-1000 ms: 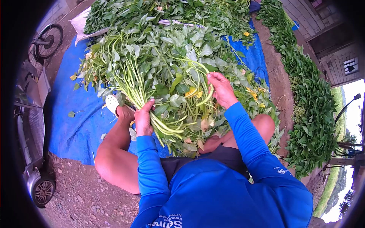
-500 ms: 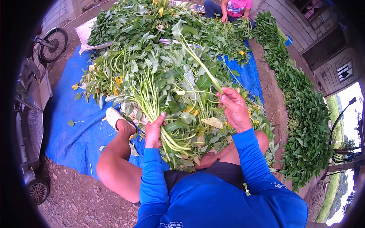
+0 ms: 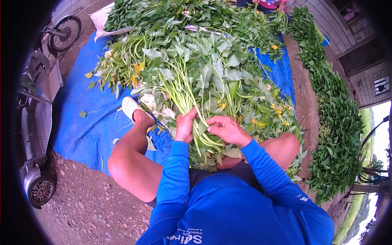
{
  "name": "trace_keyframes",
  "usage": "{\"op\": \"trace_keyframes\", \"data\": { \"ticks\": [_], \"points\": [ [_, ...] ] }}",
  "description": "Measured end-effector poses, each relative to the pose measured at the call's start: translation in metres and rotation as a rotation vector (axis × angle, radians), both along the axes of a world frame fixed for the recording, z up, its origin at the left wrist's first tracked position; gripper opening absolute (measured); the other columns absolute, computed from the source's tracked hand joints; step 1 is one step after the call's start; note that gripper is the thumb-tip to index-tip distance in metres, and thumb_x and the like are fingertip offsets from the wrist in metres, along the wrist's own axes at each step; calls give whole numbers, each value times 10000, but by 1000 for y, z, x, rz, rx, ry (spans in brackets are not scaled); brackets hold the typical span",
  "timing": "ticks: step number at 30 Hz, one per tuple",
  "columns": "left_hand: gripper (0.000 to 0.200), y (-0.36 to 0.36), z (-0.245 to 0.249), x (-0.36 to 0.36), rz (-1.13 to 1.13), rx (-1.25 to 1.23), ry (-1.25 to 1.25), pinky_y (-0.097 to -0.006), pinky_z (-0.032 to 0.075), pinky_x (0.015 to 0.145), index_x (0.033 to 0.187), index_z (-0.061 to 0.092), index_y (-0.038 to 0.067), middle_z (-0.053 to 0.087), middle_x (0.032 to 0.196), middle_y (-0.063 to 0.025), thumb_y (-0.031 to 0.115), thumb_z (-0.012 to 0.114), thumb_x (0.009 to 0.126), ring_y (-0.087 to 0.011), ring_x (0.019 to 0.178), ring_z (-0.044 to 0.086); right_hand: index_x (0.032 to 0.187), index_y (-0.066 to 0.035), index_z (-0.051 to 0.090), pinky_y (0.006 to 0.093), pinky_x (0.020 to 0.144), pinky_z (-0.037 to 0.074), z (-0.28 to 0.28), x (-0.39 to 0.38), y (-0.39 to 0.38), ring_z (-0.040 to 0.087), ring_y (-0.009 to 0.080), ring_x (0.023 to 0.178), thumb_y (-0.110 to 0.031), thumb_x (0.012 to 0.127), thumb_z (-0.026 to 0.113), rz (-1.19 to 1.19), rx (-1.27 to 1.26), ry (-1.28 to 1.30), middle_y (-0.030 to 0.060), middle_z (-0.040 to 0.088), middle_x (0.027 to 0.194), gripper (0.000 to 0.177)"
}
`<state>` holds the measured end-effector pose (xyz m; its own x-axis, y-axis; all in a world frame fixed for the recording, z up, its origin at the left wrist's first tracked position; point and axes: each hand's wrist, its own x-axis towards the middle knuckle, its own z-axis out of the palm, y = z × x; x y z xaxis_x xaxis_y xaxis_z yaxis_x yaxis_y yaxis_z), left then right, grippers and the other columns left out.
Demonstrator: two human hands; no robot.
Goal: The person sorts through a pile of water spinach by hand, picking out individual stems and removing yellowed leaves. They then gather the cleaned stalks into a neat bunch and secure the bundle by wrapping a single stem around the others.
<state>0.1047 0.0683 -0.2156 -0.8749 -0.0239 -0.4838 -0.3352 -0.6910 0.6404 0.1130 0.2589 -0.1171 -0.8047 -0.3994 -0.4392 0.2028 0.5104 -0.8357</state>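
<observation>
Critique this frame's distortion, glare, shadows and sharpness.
Head view: block wall looks skewed by wide-angle distortion, corners black; head view: sky washed out white; head view: blue tarp shows no hard-edged shadows; head view: left hand and right hand fairly crisp.

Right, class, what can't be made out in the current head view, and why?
Head view, throughout:
- Left grip: finger ends, hidden under the stems.
- Blue tarp: its middle, covered by leaves.
- Co-worker: head, cut off by the top edge.
- Sleeve lettering: too small to read fully.
</observation>
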Motion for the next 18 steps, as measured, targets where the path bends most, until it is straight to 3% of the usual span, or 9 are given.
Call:
{"op": "trace_keyframes", "data": {
  "ticks": [3,7,10,11,14,15,18],
  "points": [
    [209,-1,16,3,24,-81,-51,-291,504,700,1089,768,37,704,903,-17,195,820,962,-115,764,595,1308,-6,714,253,739,511,7,-2,2,600,54,810,-128,995,785,-115,-112,26,-24,696,899,344],
    [222,-11,14,2,51,-218,-82,-280,456,672,940,753,29,664,793,7,215,870,921,-111,699,570,1311,1,711,240,719,495,20,-14,29,581,61,777,-127,975,791,-308,-174,153,-14,669,870,368],
    [195,-14,11,0,60,-228,-77,-283,475,660,962,752,25,671,801,-4,179,863,919,-110,682,572,1285,-31,737,247,706,492,25,-31,53,577,55,758,-146,956,796,-447,-38,338,-22,669,853,354],
    [197,-13,11,0,71,-208,-64,-283,480,659,975,751,23,674,804,-5,175,863,918,-110,687,575,1256,-56,760,321,722,530,34,-36,59,630,131,747,-163,931,780,-478,128,394,34,702,870,343],
    [230,-10,12,-3,72,-181,-40,-282,489,671,1008,748,22,681,820,-8,189,878,916,-112,708,584,1251,-59,765,410,781,564,40,-48,61,697,262,792,-175,915,761,-501,396,646,119,740,929,356],
    [237,-9,16,-3,61,-185,-46,-281,491,675,1011,748,24,684,827,-8,196,882,917,-112,712,585,1248,-49,764,452,837,575,46,-49,54,724,349,866,-173,909,749,-497,446,638,176,755,990,362],
    [297,-2,21,0,33,-176,4,-278,500,700,1062,745,31,703,874,5,257,889,935,-107,731,587,1239,-37,766,434,851,581,29,-43,29,740,334,889,-183,908,755,-362,386,668,177,764,1011,362]
  ]
}}
